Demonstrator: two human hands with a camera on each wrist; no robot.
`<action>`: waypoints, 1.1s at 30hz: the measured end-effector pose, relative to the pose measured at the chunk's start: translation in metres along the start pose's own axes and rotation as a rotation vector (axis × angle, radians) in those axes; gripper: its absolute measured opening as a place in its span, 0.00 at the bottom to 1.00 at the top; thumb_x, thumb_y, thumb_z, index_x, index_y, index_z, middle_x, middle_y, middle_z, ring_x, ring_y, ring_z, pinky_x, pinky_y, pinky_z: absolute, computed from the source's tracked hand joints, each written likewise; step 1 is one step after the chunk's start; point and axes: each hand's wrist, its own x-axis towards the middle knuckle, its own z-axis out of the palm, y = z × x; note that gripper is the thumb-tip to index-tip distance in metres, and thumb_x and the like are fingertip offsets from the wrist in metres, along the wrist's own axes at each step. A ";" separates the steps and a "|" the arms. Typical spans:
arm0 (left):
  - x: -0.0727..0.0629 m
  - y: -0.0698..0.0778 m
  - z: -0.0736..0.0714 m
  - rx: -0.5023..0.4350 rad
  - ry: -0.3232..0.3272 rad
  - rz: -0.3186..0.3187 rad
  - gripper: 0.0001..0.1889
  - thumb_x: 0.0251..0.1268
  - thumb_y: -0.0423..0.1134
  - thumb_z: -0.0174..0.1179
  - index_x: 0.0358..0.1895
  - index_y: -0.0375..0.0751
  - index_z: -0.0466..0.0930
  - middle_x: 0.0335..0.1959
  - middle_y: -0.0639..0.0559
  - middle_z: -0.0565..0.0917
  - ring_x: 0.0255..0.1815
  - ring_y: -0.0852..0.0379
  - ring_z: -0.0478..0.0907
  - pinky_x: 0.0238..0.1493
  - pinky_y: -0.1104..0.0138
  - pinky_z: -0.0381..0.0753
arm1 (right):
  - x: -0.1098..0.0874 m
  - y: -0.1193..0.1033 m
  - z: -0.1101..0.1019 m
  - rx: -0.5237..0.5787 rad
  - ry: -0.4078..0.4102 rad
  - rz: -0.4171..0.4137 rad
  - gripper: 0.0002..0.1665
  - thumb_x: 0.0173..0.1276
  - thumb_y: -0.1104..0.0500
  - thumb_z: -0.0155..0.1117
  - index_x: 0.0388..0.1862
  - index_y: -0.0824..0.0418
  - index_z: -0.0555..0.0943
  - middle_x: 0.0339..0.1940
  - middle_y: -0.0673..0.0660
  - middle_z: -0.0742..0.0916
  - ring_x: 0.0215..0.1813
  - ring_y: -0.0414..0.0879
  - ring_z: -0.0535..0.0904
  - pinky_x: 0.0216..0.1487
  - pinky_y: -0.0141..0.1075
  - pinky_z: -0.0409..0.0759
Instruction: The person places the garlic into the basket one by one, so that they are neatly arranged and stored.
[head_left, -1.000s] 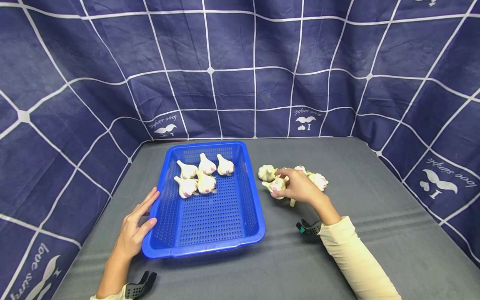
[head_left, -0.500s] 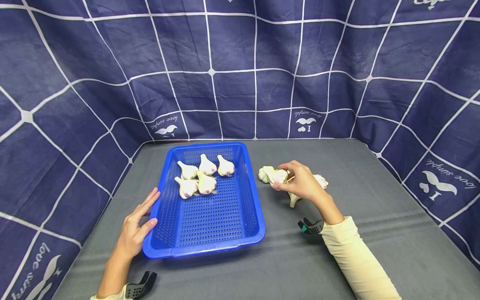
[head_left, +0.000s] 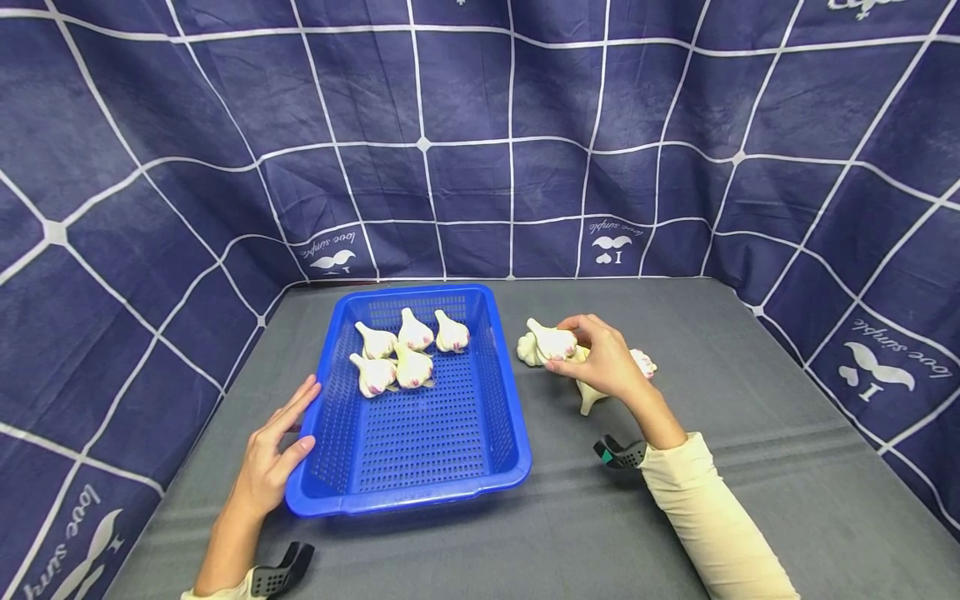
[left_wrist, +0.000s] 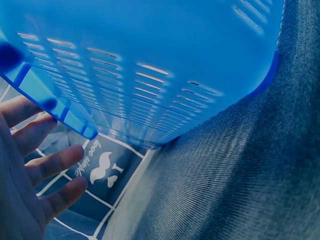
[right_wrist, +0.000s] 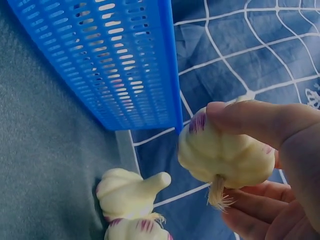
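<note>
My right hand (head_left: pixel 604 360) pinches a garlic bulb (head_left: pixel 553 342) between thumb and fingers, its stem pointing up and left. In the right wrist view this garlic bulb (right_wrist: pixel 227 152) shows its root tuft and purple streaks, raised above two other bulbs. Beneath and around the hand lie more garlic bulbs (head_left: pixel 529 350), partly hidden by it. My left hand (head_left: pixel 264 460) rests its fairly straight fingers on the left rim of a blue plastic basket (head_left: pixel 517 433). Several garlic bulbs (head_left: pixel 375 377) lie inside, toward the basket's far end. In the left wrist view, the left fingers (left_wrist: pixel 57 162) are spread beside the slotted wall.
The grey tabletop (head_left: pixel 570 533) carries the basket at left centre and the loose garlic pile to its right. A navy cloth (head_left: pixel 465 100) with white grid lines hangs behind and along both sides.
My right hand has lifted one garlic bulb from the pile, raising it slightly and tilting its stem upward. The left hand and the basket have stayed in place.
</note>
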 end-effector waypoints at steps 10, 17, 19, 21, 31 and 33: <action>0.002 0.000 -0.001 0.000 -0.001 0.006 0.32 0.53 0.26 0.54 0.68 0.33 0.72 0.71 0.39 0.69 0.67 0.67 0.68 0.49 0.76 0.67 | 0.004 -0.005 0.002 0.039 -0.018 0.001 0.27 0.44 0.61 0.84 0.42 0.63 0.80 0.42 0.57 0.86 0.43 0.50 0.86 0.48 0.44 0.81; 0.002 0.002 -0.001 0.008 -0.004 -0.004 0.32 0.53 0.27 0.54 0.68 0.33 0.72 0.71 0.39 0.69 0.67 0.68 0.68 0.49 0.76 0.66 | 0.005 -0.009 0.003 0.036 -0.029 0.004 0.25 0.43 0.58 0.84 0.39 0.60 0.81 0.35 0.53 0.88 0.37 0.46 0.85 0.44 0.50 0.80; 0.001 0.002 -0.001 0.010 -0.005 -0.007 0.32 0.53 0.27 0.54 0.68 0.34 0.72 0.71 0.39 0.69 0.67 0.68 0.67 0.49 0.76 0.66 | 0.006 -0.010 0.004 0.049 -0.027 0.003 0.25 0.43 0.58 0.84 0.39 0.60 0.81 0.34 0.53 0.87 0.36 0.46 0.84 0.43 0.49 0.80; 0.001 0.002 -0.001 0.009 -0.005 -0.011 0.32 0.54 0.27 0.54 0.68 0.34 0.72 0.71 0.39 0.69 0.67 0.69 0.67 0.49 0.76 0.67 | 0.007 -0.012 0.005 0.061 -0.025 0.002 0.25 0.43 0.58 0.84 0.38 0.60 0.81 0.35 0.53 0.88 0.37 0.46 0.85 0.43 0.46 0.81; 0.000 -0.001 0.000 0.009 -0.001 0.000 0.32 0.53 0.27 0.54 0.68 0.33 0.72 0.71 0.39 0.69 0.66 0.69 0.68 0.49 0.77 0.67 | 0.014 -0.021 0.009 0.110 0.010 -0.012 0.26 0.41 0.61 0.84 0.39 0.61 0.81 0.42 0.55 0.89 0.39 0.46 0.86 0.43 0.40 0.82; 0.000 0.000 0.000 0.010 -0.001 -0.001 0.32 0.53 0.27 0.54 0.68 0.33 0.72 0.71 0.39 0.69 0.66 0.69 0.68 0.49 0.77 0.67 | 0.016 -0.022 0.010 0.129 0.009 -0.015 0.26 0.41 0.61 0.84 0.39 0.62 0.82 0.41 0.56 0.89 0.39 0.46 0.86 0.42 0.39 0.83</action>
